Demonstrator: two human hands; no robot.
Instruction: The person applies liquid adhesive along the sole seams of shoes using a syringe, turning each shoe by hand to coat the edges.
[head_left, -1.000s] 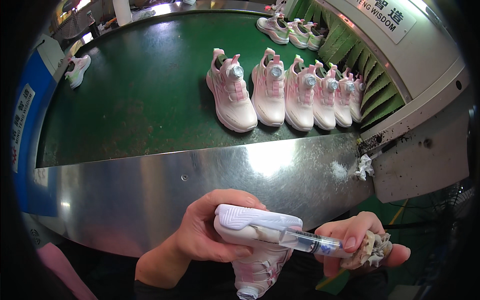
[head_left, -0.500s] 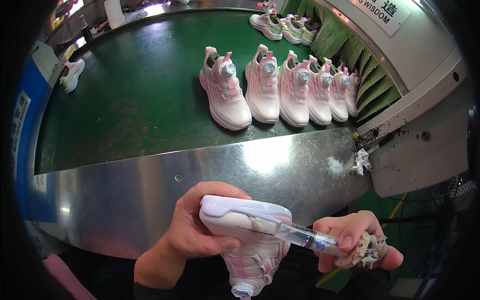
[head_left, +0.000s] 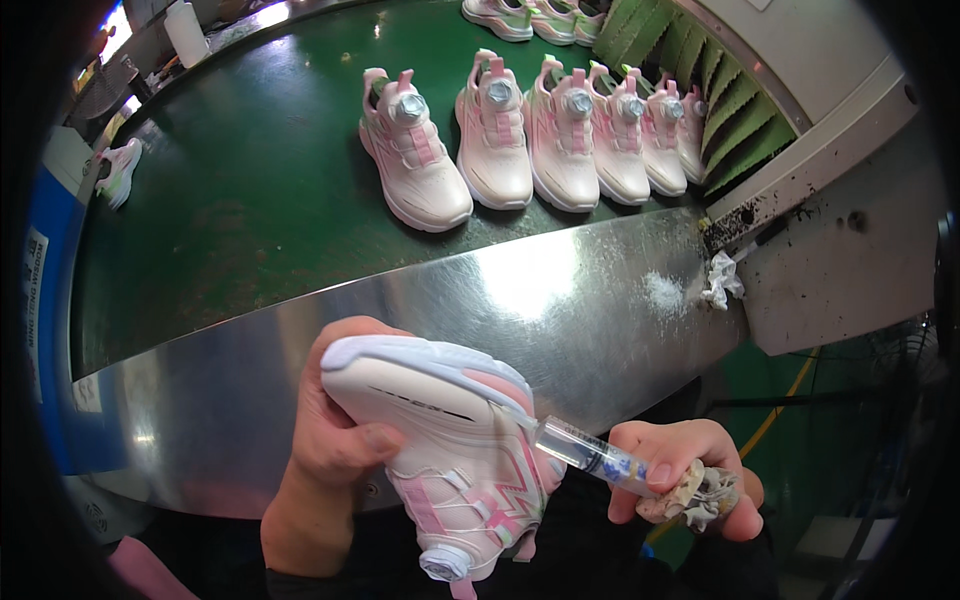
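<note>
My left hand (head_left: 335, 430) grips a white and pink sneaker (head_left: 430, 420) by its toe end. The shoe is tilted, its pale lavender sole facing up and away and its round lacing dial hanging low toward me. In my right hand (head_left: 690, 450) is a clear syringe (head_left: 580, 450), its thin tip at the seam between upper and sole, by the sole's pink section. Whether the tip touches the seam is hard to tell. A crumpled, stained cloth (head_left: 700, 495) is bunched in the same hand, around the syringe's rear end.
Several matching sneakers (head_left: 495, 140) stand in a row on the green conveyor belt (head_left: 250, 180), beside a green strip curtain (head_left: 755, 135). A metal ledge (head_left: 420, 310) lies between me and the belt. On its right end are white crumbs and a crumpled tissue (head_left: 722, 280). Another shoe (head_left: 120, 172) sits far left.
The sneaker has turned and shows more of its side. Along the seam, the syringe tip has shifted away from the toe, past the dark printed line. The whole view has swung slightly.
</note>
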